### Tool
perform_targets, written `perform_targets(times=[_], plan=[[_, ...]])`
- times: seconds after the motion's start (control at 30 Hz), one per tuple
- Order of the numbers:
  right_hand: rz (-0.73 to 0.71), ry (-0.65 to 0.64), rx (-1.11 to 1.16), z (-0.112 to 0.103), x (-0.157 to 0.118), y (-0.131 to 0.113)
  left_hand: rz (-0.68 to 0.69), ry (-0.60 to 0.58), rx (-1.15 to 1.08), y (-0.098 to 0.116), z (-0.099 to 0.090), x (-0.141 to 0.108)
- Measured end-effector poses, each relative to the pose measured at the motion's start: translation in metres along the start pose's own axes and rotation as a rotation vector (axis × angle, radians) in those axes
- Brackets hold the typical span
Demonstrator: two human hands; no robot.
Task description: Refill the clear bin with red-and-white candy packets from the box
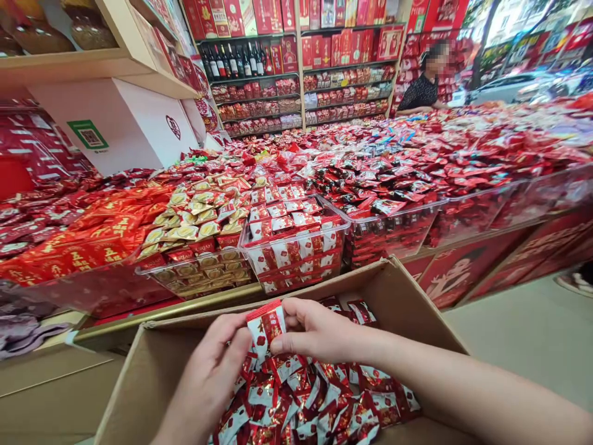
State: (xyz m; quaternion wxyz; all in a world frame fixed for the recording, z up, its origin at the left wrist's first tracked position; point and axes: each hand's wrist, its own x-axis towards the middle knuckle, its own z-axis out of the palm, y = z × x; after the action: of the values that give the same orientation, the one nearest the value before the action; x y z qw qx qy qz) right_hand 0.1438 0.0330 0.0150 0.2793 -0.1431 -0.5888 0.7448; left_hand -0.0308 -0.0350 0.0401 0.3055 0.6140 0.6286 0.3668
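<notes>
A small red-and-white wrapped candy packet (264, 326) is held up between my two hands, over an open cardboard box. My right hand (315, 330) pinches its right side, thumb on the front and fingers behind. At its left edge, my left hand (217, 361) has closed on the packet, with part of those fingers hidden behind it. Below both hands, a loose pile of matching candy packets (306, 402) lies jumbled in the cardboard box (393, 290).
Just beyond the box stands a clear plastic bin (296, 238) with the same packets in neat rows. Beside it are gold durian-printed packets (199, 216) and orange-red packets (102, 235). A person (419, 86) stands behind the counter. Shelves (301, 68) hold bottles and gift boxes.
</notes>
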Motion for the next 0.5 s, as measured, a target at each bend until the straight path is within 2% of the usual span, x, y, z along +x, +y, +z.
perform_targets(times=[0.03, 0.07, 0.17, 0.27, 0.37, 0.43, 0.5], plan=[[-0.035, 0.025, -0.026, 0.002, -0.001, -0.001, 0.004, -0.041, -0.042, 0.008, 0.013, 0.007], [-0.065, 0.067, -0.065, 0.003, -0.002, -0.001, 0.012, -0.029, -0.095, 0.013, 0.024, 0.012], [-0.163, 0.255, -0.3, 0.004, -0.002, -0.001, 0.021, 0.103, -0.216, 0.013, 0.043, 0.024], [-0.266, 0.4, -0.498, 0.002, 0.001, 0.001, 0.011, 0.226, -0.312, 0.011, 0.051, 0.029], [-0.259, 0.424, -0.408, 0.001, 0.004, 0.004, -0.066, 0.249, -0.492, 0.011, 0.055, 0.032], [-0.22, 0.385, -0.285, 0.0, 0.005, 0.006, -0.164, 0.211, -0.644, 0.009, 0.056, 0.033], [-0.198, 0.349, -0.286, -0.001, 0.004, 0.006, -0.255, 0.166, -0.754, 0.004, 0.056, 0.035]])
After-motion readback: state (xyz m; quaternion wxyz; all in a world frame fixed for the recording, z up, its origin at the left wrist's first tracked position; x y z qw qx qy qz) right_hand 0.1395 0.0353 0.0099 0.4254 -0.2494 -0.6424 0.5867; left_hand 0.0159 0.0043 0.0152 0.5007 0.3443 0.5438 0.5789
